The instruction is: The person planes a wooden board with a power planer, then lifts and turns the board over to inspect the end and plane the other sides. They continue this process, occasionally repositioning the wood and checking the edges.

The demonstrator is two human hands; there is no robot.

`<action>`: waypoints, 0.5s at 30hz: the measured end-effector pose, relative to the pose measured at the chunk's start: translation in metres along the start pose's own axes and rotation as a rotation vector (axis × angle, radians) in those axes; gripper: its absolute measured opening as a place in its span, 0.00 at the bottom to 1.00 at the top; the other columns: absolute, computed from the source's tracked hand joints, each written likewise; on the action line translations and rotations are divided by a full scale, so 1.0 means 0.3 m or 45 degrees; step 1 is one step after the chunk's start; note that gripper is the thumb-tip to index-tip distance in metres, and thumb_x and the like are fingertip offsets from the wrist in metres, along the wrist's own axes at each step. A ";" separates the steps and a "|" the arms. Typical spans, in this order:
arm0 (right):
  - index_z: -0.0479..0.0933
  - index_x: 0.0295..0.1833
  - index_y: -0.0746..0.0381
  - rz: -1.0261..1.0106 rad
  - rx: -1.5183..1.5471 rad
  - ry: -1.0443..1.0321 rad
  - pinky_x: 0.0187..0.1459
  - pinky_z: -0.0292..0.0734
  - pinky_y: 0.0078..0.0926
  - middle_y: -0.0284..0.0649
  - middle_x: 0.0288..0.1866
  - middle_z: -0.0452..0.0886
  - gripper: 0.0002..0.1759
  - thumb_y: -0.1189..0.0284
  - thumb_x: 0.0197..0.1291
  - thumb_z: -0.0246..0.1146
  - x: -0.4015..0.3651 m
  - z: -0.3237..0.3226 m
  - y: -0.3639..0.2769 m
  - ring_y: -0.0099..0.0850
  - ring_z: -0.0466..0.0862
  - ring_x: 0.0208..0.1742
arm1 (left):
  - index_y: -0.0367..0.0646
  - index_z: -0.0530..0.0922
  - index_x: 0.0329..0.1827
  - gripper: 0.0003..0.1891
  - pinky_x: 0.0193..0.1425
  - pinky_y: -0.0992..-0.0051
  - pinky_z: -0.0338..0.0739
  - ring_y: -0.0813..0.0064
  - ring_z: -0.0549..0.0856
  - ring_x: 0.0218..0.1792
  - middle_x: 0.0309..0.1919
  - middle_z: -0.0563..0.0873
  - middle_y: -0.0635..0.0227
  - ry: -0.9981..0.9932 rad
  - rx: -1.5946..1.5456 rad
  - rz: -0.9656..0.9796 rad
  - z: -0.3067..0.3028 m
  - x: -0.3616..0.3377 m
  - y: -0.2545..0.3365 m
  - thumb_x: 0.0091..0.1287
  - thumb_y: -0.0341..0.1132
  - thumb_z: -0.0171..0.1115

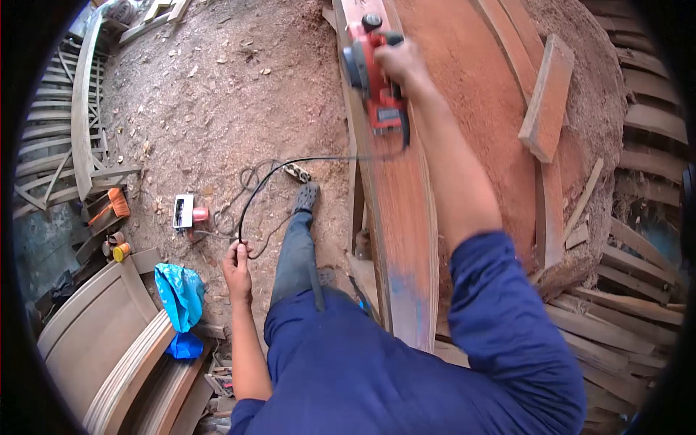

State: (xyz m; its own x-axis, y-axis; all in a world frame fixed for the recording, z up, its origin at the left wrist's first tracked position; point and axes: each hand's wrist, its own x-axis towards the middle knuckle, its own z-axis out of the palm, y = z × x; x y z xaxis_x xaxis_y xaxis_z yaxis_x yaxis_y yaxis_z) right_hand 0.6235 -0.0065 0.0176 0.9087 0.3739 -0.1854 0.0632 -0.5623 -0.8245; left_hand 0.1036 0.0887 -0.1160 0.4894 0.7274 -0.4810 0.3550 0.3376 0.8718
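The long plank (406, 239) ran lengthwise beside the person's legs, and the red power planer (373, 83) sat on it, toward its far end. The right hand (401, 61) held the planer from above, fingers clamped around its black rear handle, a grip that seemed meant to steer it and bear down at once. To the left of the plank, well apart from it, the left hand (237, 272) pinched the black cord (283, 165), fingertips closed together on it. The cord arched from there across to the planer's rear, probably held out this way so that it stayed off the wood and out of the tool's path. Its slack lay looped on the ground left of the plank, near a white box (184, 212), perhaps to leave length to spare.

The planer had a red body, a dark round knob at its front, a grey-black round housing on its left side and a pale label near its rear; blur softened its edges. The plank looked reddish brown and straight-grained, with layered edges and a bluish stain toward its near end.
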 end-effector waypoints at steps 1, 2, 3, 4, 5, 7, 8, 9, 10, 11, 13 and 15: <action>0.88 0.49 0.53 0.002 -0.124 0.004 0.35 0.83 0.36 0.53 0.33 0.88 0.19 0.65 0.52 0.63 -0.162 -0.030 0.027 0.40 0.89 0.31 | 0.39 0.83 0.52 0.12 0.53 0.77 0.74 0.81 0.82 0.44 0.40 0.86 0.71 -0.030 0.039 0.007 -0.014 -0.014 -0.019 0.79 0.39 0.58; 0.87 0.51 0.52 -0.074 -0.123 0.042 0.43 0.83 0.37 0.54 0.38 0.88 0.20 0.62 0.51 0.65 -0.320 -0.047 0.080 0.43 0.89 0.40 | 0.39 0.83 0.52 0.12 0.53 0.77 0.74 0.81 0.82 0.44 0.40 0.86 0.71 -0.044 0.050 0.009 -0.023 -0.036 -0.032 0.79 0.39 0.58; 0.87 0.51 0.55 -0.004 -0.112 0.016 0.49 0.82 0.37 0.54 0.41 0.88 0.20 0.62 0.52 0.66 -0.496 -0.082 0.080 0.44 0.89 0.45 | 0.39 0.83 0.52 0.12 0.55 0.77 0.75 0.81 0.82 0.44 0.40 0.86 0.71 -0.090 0.082 0.028 -0.026 -0.052 -0.041 0.79 0.38 0.58; 0.84 0.53 0.59 -0.039 -0.104 0.057 0.49 0.82 0.38 0.54 0.41 0.88 0.21 0.63 0.53 0.66 -0.652 -0.099 0.151 0.44 0.89 0.45 | 0.39 0.84 0.52 0.12 0.56 0.76 0.75 0.81 0.83 0.44 0.41 0.87 0.72 -0.133 0.112 0.046 -0.031 -0.071 -0.047 0.79 0.37 0.58; 0.83 0.53 0.63 -0.063 -0.032 0.062 0.45 0.81 0.33 0.43 0.38 0.87 0.22 0.69 0.51 0.65 -0.824 -0.119 0.194 0.32 0.85 0.38 | 0.39 0.84 0.52 0.12 0.57 0.77 0.75 0.81 0.83 0.45 0.41 0.87 0.72 -0.203 0.163 0.070 -0.032 -0.097 -0.044 0.78 0.37 0.59; 0.80 0.55 0.64 0.114 -0.111 0.053 0.56 0.78 0.35 0.46 0.46 0.85 0.22 0.69 0.54 0.68 -1.190 -0.178 0.182 0.37 0.85 0.50 | 0.38 0.84 0.52 0.11 0.55 0.77 0.75 0.81 0.82 0.45 0.41 0.87 0.72 -0.281 0.231 0.067 -0.011 -0.163 -0.041 0.78 0.36 0.59; 0.79 0.55 0.66 0.186 -0.026 0.002 0.57 0.78 0.36 0.47 0.46 0.85 0.22 0.70 0.55 0.68 -1.353 -0.203 0.225 0.38 0.85 0.50 | 0.37 0.84 0.51 0.10 0.54 0.77 0.76 0.81 0.82 0.45 0.41 0.86 0.72 -0.344 0.292 0.058 -0.006 -0.188 -0.041 0.77 0.35 0.60; 0.79 0.56 0.67 0.259 0.015 -0.030 0.57 0.78 0.37 0.47 0.46 0.86 0.22 0.71 0.55 0.68 -1.506 -0.235 0.200 0.38 0.86 0.50 | 0.38 0.84 0.50 0.09 0.54 0.73 0.78 0.75 0.84 0.46 0.41 0.88 0.67 -0.427 0.348 0.117 -0.009 -0.200 -0.071 0.75 0.33 0.62; 0.79 0.55 0.68 0.206 -0.084 0.048 0.55 0.79 0.36 0.47 0.44 0.86 0.22 0.73 0.55 0.69 -1.666 -0.241 0.258 0.39 0.87 0.47 | 0.38 0.84 0.50 0.09 0.54 0.73 0.78 0.75 0.84 0.46 0.41 0.88 0.67 -0.421 0.341 0.125 -0.011 -0.220 -0.074 0.75 0.33 0.62; 0.78 0.57 0.68 0.305 -0.094 -0.026 0.52 0.80 0.36 0.49 0.42 0.86 0.22 0.74 0.55 0.68 -1.815 -0.268 0.302 0.40 0.88 0.46 | 0.39 0.85 0.49 0.09 0.55 0.71 0.78 0.71 0.86 0.47 0.42 0.88 0.64 -0.593 0.488 0.238 -0.005 -0.242 -0.072 0.73 0.33 0.63; 0.77 0.58 0.68 0.407 -0.102 -0.094 0.49 0.80 0.36 0.52 0.41 0.86 0.23 0.74 0.55 0.67 -1.898 -0.288 0.317 0.40 0.88 0.45 | 0.40 0.86 0.47 0.08 0.57 0.67 0.78 0.62 0.87 0.49 0.44 0.89 0.58 -0.850 0.664 0.307 0.027 -0.296 -0.008 0.70 0.33 0.65; 0.77 0.55 0.69 0.377 -0.161 -0.068 0.47 0.80 0.39 0.54 0.40 0.85 0.21 0.75 0.55 0.67 -1.862 -0.274 0.281 0.44 0.88 0.44 | 0.40 0.86 0.47 0.08 0.57 0.68 0.78 0.63 0.88 0.49 0.43 0.89 0.59 -0.847 0.659 0.289 0.042 -0.320 -0.029 0.71 0.34 0.65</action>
State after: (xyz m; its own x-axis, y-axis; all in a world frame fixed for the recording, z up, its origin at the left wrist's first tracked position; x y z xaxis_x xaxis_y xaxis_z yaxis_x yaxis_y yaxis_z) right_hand 0.1552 -0.3233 0.0954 0.8727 0.2166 -0.4375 -0.1467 -0.7384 -0.6582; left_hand 0.0634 0.0083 -0.0786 0.8984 0.1897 -0.3961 0.4308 -0.2042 0.8791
